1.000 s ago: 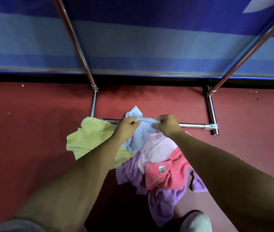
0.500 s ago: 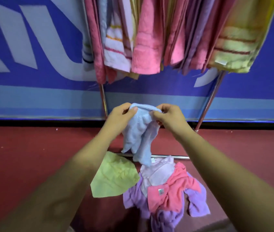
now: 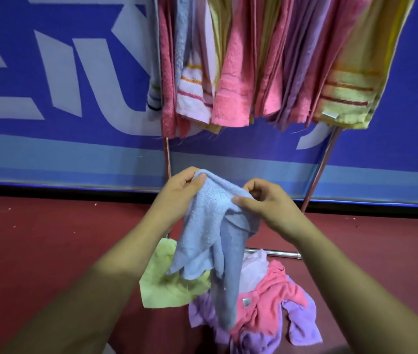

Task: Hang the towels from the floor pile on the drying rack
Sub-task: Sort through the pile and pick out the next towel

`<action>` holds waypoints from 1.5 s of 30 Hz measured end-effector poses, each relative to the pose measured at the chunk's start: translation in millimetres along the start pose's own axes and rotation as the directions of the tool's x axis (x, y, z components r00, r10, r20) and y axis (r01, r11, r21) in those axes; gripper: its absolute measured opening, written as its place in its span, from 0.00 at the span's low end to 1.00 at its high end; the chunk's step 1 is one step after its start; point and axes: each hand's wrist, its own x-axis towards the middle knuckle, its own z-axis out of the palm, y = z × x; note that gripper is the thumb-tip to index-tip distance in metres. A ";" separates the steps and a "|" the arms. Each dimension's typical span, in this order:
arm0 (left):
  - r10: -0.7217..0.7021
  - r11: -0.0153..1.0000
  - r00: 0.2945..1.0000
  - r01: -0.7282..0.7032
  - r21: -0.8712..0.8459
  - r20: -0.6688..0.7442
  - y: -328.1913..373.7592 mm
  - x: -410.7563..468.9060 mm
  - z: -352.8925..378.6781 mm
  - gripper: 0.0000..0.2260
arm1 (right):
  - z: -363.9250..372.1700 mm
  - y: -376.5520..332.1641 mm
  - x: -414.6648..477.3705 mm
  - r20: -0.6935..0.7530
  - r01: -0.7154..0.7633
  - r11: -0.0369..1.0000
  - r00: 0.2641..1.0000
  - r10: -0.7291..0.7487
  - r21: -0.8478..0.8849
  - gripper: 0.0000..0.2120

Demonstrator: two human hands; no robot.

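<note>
On my feed both hands are up in front of the drying rack, holding one light blue towel between them, clear of the floor. My left hand pinches the towel's top edge, thumb on the near face and fingers curled behind the cloth. My right hand pinches the same edge just beside it, thumb laid flat along the fold and the other fingers curled over the top. The towel hangs bunched and twisted from that grip. Its lower end dangles over the floor pile, and I cannot tell whether the tip touches it.

The pile lies on the red floor just this side of the rack's bottom bar. A yellow-green towel is spread flat on the left and a pale lilac towel sits near the bar. A pink towel with a small label is crumpled across the middle, and a purple towel lies underneath on the right.

Above, the rack is crowded with hung towels, edge on to me: a white towel with coloured stripes, a pink terry towel and a yellow-green striped towel at the right end. Behind stands a blue banner with large pale letters
</note>
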 end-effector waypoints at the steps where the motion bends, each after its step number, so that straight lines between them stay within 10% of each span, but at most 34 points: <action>1: -0.001 1.000 1.000 0.001 -0.002 -0.017 0.5 -0.4 -2.1 0.10 | -1.1 0.1 0.0 0.041 0.004 1.000 0.999 -0.003 -0.019 0.09; 6: -0.095 0.978 0.981 0.061 -0.199 -0.168 11.1 0.6 -11.5 0.10 | -1.9 17.2 4.3 0.278 -0.033 0.912 0.947 0.158 -0.408 0.09; 12: -0.158 0.968 0.958 0.198 0.155 -0.239 4.8 2.1 -32.5 0.03 | 6.3 -0.9 3.4 0.168 -0.108 0.975 0.983 0.075 0.195 0.08; 18: -0.088 0.996 0.944 0.086 0.022 0.318 2.6 -7.3 -20.6 0.19 | 25.1 -14.3 6.2 0.131 -0.087 0.902 0.991 0.034 0.424 0.10; 21: -0.112 0.994 0.918 0.098 0.056 0.379 -1.5 -7.0 -10.8 0.30 | 29.2 -14.7 8.4 0.124 -0.088 0.918 0.991 0.043 0.386 0.20; 24: -0.054 0.938 0.956 -0.051 0.343 0.289 -2.5 -3.0 -10.4 0.16 | 31.1 -10.1 7.1 0.120 -0.101 0.933 0.991 0.063 0.345 0.07; 27: 0.057 0.958 0.990 -0.090 0.273 0.128 -1.7 0.1 -12.7 0.08 | 25.6 -8.7 6.5 0.118 -0.088 0.946 0.992 0.053 0.313 0.09; 32: 0.021 0.996 0.999 -0.025 -0.082 -0.042 2.5 0.7 -20.1 0.13 | 14.1 21.4 10.6 0.313 -0.037 0.868 0.924 0.218 -0.496 0.08; 39: -0.101 0.995 0.966 0.103 -0.004 -0.237 -7.8 2.2 -34.8 0.14 | 9.9 10.5 4.9 0.197 -0.168 0.979 0.970 0.143 0.118 0.04; 45: -0.216 0.976 0.899 0.196 0.090 0.382 -6.7 -9.6 -19.4 0.23 | 25.2 -7.4 6.3 0.180 -0.100 0.963 0.982 0.055 0.249 0.14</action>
